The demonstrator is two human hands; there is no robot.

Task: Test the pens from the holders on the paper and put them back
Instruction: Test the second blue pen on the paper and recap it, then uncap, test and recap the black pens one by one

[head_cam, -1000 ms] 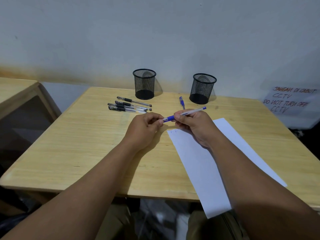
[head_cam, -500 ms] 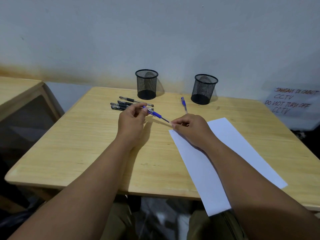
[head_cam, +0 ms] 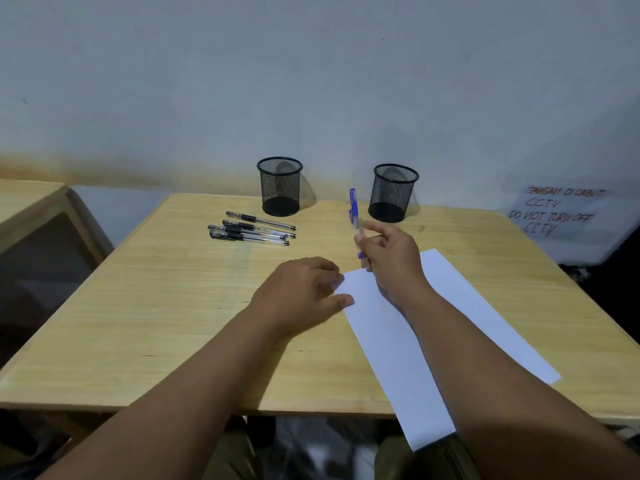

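Right hand (head_cam: 388, 258) grips blue pen (head_cam: 354, 211) over paper (head_cam: 433, 337); left hand (head_cam: 301, 292) touches paper.
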